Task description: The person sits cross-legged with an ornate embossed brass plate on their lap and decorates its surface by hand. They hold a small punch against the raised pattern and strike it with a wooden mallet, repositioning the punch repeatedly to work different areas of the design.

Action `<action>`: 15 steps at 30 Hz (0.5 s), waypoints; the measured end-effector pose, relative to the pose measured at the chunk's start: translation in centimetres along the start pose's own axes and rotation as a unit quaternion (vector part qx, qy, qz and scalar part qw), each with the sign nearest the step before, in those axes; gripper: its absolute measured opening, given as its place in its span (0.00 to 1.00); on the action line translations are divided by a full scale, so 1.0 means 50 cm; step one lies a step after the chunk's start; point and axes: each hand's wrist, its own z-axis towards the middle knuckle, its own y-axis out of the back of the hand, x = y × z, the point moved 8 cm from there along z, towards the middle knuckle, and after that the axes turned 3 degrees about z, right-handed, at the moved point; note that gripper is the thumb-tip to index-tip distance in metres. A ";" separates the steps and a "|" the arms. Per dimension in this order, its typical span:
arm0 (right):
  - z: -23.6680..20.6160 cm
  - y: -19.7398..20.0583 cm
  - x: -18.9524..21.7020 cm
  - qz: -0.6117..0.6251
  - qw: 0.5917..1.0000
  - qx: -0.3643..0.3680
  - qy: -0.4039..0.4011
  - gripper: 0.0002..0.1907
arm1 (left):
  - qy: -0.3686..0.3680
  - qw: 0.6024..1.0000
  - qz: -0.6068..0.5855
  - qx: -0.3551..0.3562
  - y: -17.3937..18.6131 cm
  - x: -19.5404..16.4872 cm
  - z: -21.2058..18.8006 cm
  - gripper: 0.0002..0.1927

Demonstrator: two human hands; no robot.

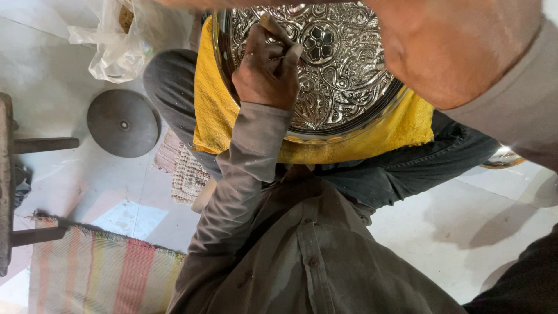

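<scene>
Left hand (266, 72): grip closed on a slim chasing tool (278, 34), long axis slanting up-left from the fingers, tip touching the embossed silver tray (343, 87). The tray lies on a yellow cloth (212, 110) across the lap. Right hand: out of frame; its forearm (465, 52) crosses above the tray. Nearby on the floor: grey disc (123, 122), plastic bag (113, 43), striped rug (99, 273).

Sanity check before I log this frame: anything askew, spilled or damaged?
Nothing stands out. The left hand grips a thin tool against the embossed silver tray, which lies flat on a yellow cloth across the lap. The right hand is out of view. A dark disc lies flat on the floor.
</scene>
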 end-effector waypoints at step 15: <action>0.016 0.006 0.014 0.014 1.000 0.003 0.015 0.16 | 0.037 0.999 0.008 -0.012 0.006 0.002 -0.012 0.14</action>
